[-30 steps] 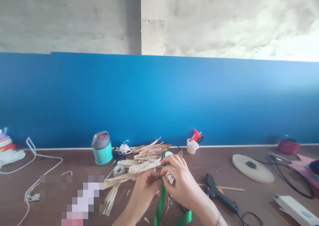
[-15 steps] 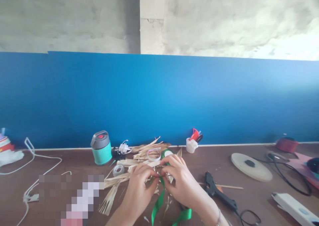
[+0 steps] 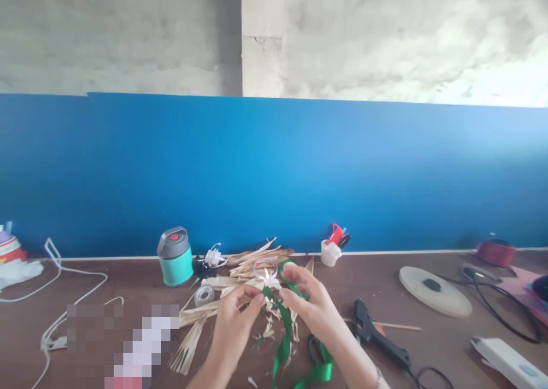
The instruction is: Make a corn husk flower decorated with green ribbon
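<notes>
My left hand (image 3: 237, 323) pinches the end of a green ribbon (image 3: 283, 335) between thumb and fingertips. The ribbon hangs down from there towards the table's front edge. My right hand (image 3: 314, 306) is beside it with thumb and fingers apart, over another stretch of ribbon, and nothing shows in its grip. Just beyond my left fingertips is a pale, petal-shaped piece of dried husk (image 3: 268, 279); whether the hand holds it too I cannot tell. Scissors (image 3: 315, 348) lie partly hidden under the ribbon and my right forearm.
Dried husks (image 3: 257, 257) and a tape roll (image 3: 204, 295) lie around the hands. A teal container (image 3: 176, 266) stands behind left; a white cup (image 3: 330, 254) holds pens. A glue gun (image 3: 377, 337) lies right, near a round lid (image 3: 435, 292). White cables (image 3: 81, 291) run left.
My right hand has let go of the ribbon near the left fingertips, opening and moving slightly right. The ribbon's hanging part has shifted right, and the pale petal-shaped piece now shows.
</notes>
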Available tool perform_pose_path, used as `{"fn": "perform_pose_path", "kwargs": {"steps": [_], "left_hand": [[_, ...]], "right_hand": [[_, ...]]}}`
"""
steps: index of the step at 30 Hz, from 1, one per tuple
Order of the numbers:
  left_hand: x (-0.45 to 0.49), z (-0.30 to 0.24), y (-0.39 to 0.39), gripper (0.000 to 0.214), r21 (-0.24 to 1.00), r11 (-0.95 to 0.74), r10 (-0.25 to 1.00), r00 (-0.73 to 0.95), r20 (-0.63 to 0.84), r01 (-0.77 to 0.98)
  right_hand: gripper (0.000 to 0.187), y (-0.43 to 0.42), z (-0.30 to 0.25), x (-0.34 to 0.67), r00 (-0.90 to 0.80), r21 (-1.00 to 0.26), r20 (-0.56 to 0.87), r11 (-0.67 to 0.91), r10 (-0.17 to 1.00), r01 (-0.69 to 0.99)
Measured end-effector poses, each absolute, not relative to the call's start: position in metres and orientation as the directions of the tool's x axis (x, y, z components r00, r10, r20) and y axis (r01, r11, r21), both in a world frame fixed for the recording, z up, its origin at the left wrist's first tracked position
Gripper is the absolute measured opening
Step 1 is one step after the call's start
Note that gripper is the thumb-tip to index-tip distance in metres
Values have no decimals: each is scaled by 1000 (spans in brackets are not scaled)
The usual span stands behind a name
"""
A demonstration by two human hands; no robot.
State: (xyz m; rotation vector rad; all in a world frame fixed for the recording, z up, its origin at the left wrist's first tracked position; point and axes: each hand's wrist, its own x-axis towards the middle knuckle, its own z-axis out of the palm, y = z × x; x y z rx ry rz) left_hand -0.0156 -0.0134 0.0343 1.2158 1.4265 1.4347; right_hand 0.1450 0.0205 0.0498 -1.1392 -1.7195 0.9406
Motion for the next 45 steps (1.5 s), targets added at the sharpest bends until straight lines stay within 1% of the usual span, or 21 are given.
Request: {"fn": "perform_pose_path", "kwargs": {"steps": [2,3,5,7,9,12,18,24,27,32,34,37,40,45], "left_hand": [[-14,35,-15,20,998,-62,960,-275,62,10],[-13,35,-16,20,998,-65,959,-279,58,-18],[-11,33,-16,20,996,-68,958,-283,50,-52],[-9,29,-16,21,996,-64,957,-285,44,-62],[-8,25,-16,23,998,-51,958,-285,36,-43],[-7,22,-17,23,999,-49,959,-282,44,-11],[-5,23,-17,25,998,-37,945,-326,21,-44],[-4,25,-17,25,990,-73,967,-251,41,-119],[-7,28,-18,25,988,-91,971,-232,59,-128],[-12,27,-12,30,982,-123,928,-367,63,-143],[-13,27,-11,32,978,-129,925,-376,58,-167],[-13,27,-12,28,971,-108,942,-335,31,-215],[-13,29,-14,24,954,-85,953,-304,-7,-288],[-13,32,-15,25,942,-53,973,-230,-26,-331]], "right_hand": [[34,21,47,138,-283,-958,92,163,955,236],[32,21,45,133,-306,-976,62,122,950,181],[31,19,40,124,-290,-994,80,99,954,50],[27,17,35,117,-217,-993,115,114,969,-18],[23,16,31,113,-145,-989,150,149,978,-15],[22,16,28,111,-95,-981,195,196,976,0],[22,18,22,110,-134,-981,164,147,977,-130],[19,15,23,108,-82,-974,187,174,979,-143],[20,17,23,108,-65,-975,157,144,986,-172],[23,22,19,109,-20,-971,97,90,995,-221],[25,23,20,109,-26,-962,77,67,997,-264],[26,23,22,109,-29,-949,47,35,998,-314],[26,24,23,110,-30,-945,20,9,999,-327],[28,25,23,111,-61,-943,5,-15,998,-332]]}}
